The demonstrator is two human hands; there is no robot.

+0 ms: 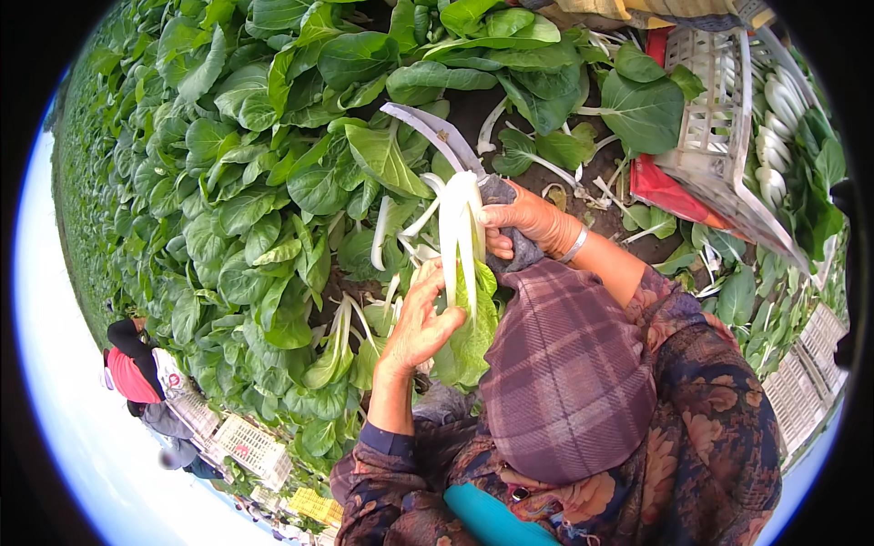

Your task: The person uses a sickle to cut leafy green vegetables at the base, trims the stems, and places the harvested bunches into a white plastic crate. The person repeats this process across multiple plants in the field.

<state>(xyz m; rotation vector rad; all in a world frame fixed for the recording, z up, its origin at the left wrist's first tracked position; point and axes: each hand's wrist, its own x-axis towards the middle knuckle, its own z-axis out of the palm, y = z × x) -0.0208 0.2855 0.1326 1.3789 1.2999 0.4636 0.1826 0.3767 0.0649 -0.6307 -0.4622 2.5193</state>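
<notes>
My right hand (529, 222) grips the grey handle of a sickle (437, 133), mostly hidden by the fingers. Its curved blade points up and left over the leaves. The thumb of that hand presses on the white stalks of a bok choy head (459, 218), held with its cut base up and its yellowish-green leaves hanging down. From the lower left my left hand (423, 317) holds the same head, fingers at the stalks and thumb by the leaves. Loose white-stalked leaves (338, 341) lie on the soil beside the hands.
Dense bok choy plants (232, 225) fill the left. At the upper right, a white plastic crate (713, 102) stands beside red material (672, 194), with stacked bok choy (775, 157) behind its side. More crates (252, 447) and other people (136, 368) are at the lower left.
</notes>
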